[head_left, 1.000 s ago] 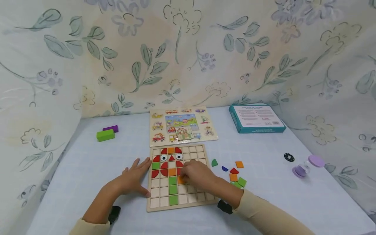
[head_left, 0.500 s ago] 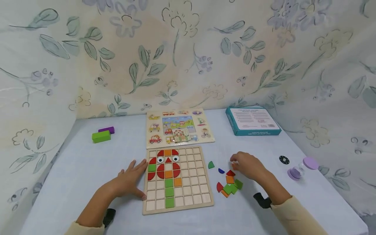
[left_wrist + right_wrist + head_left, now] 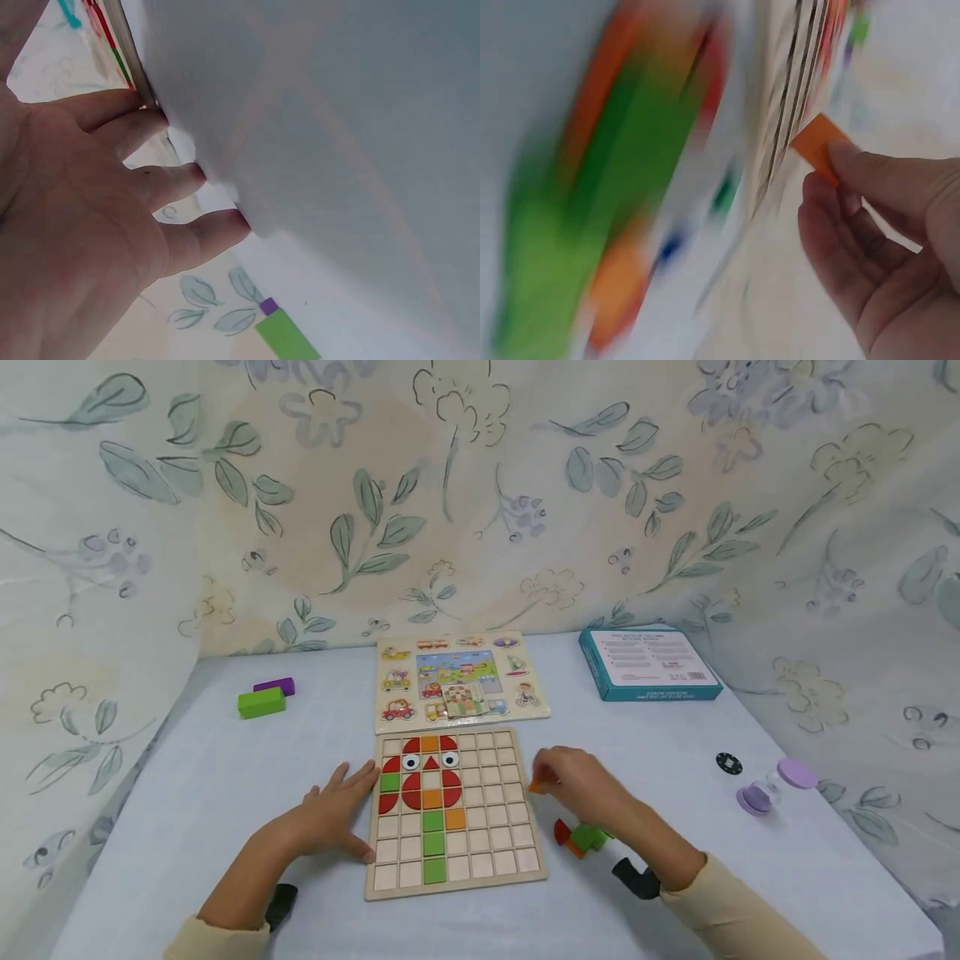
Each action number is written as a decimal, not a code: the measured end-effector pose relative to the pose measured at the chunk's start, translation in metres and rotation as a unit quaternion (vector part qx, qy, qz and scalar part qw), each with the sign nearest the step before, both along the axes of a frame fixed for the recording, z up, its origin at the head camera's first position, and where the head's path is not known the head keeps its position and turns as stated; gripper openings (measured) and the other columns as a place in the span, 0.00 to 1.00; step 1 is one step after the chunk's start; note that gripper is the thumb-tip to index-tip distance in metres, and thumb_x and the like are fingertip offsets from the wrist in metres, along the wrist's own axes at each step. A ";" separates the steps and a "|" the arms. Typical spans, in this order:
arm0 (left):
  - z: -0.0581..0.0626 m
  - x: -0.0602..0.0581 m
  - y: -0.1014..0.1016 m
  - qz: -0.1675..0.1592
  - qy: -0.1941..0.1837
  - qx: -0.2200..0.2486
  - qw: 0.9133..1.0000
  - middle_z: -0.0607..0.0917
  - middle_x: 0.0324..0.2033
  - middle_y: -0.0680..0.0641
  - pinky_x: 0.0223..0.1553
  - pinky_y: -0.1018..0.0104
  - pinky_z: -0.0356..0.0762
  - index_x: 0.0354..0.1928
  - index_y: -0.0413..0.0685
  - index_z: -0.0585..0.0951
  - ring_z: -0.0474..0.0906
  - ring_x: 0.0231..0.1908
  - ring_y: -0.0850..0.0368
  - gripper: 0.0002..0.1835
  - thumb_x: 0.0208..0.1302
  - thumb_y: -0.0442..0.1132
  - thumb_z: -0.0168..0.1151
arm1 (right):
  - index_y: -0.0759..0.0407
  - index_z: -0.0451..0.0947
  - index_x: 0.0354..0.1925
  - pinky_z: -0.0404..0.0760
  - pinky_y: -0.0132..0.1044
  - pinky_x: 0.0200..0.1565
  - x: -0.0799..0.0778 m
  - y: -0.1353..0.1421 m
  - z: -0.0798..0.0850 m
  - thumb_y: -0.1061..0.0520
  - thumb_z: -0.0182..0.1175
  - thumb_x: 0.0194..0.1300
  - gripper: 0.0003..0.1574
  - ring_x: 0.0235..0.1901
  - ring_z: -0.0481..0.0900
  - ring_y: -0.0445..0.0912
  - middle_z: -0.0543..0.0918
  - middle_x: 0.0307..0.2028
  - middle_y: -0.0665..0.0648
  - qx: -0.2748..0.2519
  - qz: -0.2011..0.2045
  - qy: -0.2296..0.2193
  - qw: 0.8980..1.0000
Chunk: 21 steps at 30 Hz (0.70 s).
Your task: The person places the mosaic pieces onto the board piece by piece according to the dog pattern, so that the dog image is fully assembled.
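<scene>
In the head view a wooden grid board [image 3: 491, 839] lies flat, with red, orange and green tiles and two eye pieces [image 3: 410, 762] set in its left part. My left hand [image 3: 330, 814] rests beside the board with fingers spread; fingertips and thumb touch its left edge. The left wrist view shows those fingers [image 3: 127, 131] straight against the edge. Just off the board's right edge, my right hand [image 3: 581, 781] pinches an orange square tile [image 3: 817, 142] between thumb and fingers. Loose green tiles [image 3: 588, 837] and a red piece [image 3: 562, 832] lie below that hand, partly hidden by the forearm.
Behind the board lies a vehicle picture puzzle [image 3: 457, 670] with a small card [image 3: 464, 700] on it. A teal box [image 3: 651, 664] stands back right. Green [image 3: 262, 702] and purple [image 3: 275, 686] blocks are back left. A black disc [image 3: 729, 763] and lilac-capped item [image 3: 797, 773] lie right.
My right hand left an orange tile on the board, moved right to the loose pieces, and has come back left to the board's edge with another orange tile. The left hand stays put.
</scene>
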State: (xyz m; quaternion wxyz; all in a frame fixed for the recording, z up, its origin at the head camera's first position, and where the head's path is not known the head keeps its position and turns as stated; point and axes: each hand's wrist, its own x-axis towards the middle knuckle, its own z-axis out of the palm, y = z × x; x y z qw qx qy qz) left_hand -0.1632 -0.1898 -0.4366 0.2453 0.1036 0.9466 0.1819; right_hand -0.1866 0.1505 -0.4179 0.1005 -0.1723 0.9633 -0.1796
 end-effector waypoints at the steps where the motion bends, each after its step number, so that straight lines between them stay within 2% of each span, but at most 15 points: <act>1: 0.000 0.000 0.000 0.001 -0.001 -0.001 1.000 0.50 0.70 0.48 0.58 0.29 0.40 0.70 0.53 0.52 0.35 0.68 0.38 0.64 0.27 0.57 0.76 | 0.52 0.77 0.33 0.77 0.28 0.33 0.004 -0.013 -0.001 0.61 0.64 0.54 0.07 0.28 0.72 0.38 0.77 0.28 0.44 -0.015 0.032 -0.006 0.999; 3: 0.000 0.000 0.000 0.003 -0.001 -0.001 1.000 0.50 0.70 0.48 0.58 0.29 0.40 0.70 0.53 0.52 0.35 0.68 0.38 0.64 0.26 0.57 0.76 | 0.51 0.78 0.34 0.76 0.26 0.35 0.009 -0.034 -0.004 0.60 0.63 0.56 0.07 0.30 0.71 0.37 0.77 0.29 0.42 -0.030 0.089 -0.017 0.995; 5: -0.001 0.000 0.001 0.002 0.001 -0.001 1.000 0.50 0.70 0.48 0.58 0.29 0.40 0.70 0.53 0.52 0.35 0.68 0.38 0.64 0.26 0.57 0.76 | 0.50 0.78 0.35 0.76 0.26 0.37 0.013 -0.050 -0.008 0.60 0.62 0.57 0.06 0.31 0.71 0.36 0.77 0.29 0.41 -0.038 0.119 -0.020 0.992; 9: -0.004 0.002 0.002 0.001 0.005 0.001 1.000 0.50 0.70 0.49 0.58 0.29 0.40 0.70 0.54 0.52 0.35 0.68 0.38 0.64 0.26 0.58 0.76 | 0.49 0.78 0.34 0.76 0.26 0.38 0.013 -0.064 -0.010 0.60 0.62 0.57 0.07 0.31 0.71 0.37 0.77 0.29 0.41 -0.046 0.121 -0.020 0.991; 17: -0.004 -0.001 0.000 -0.002 0.015 -0.007 1.000 0.50 0.70 0.49 0.57 0.29 0.41 0.70 0.53 0.52 0.36 0.68 0.38 0.64 0.26 0.58 0.76 | 0.49 0.79 0.34 0.76 0.26 0.39 0.013 -0.068 -0.009 0.60 0.63 0.56 0.07 0.31 0.72 0.36 0.77 0.28 0.40 -0.058 0.121 -0.025 0.991; 21: -0.004 -0.002 -0.001 0.000 0.008 -0.006 1.000 0.49 0.70 0.49 0.58 0.29 0.40 0.70 0.54 0.51 0.34 0.68 0.39 0.65 0.26 0.58 0.76 | 0.48 0.79 0.33 0.76 0.24 0.38 0.016 -0.075 -0.010 0.58 0.64 0.55 0.06 0.31 0.73 0.35 0.78 0.28 0.39 -0.076 0.152 -0.047 0.984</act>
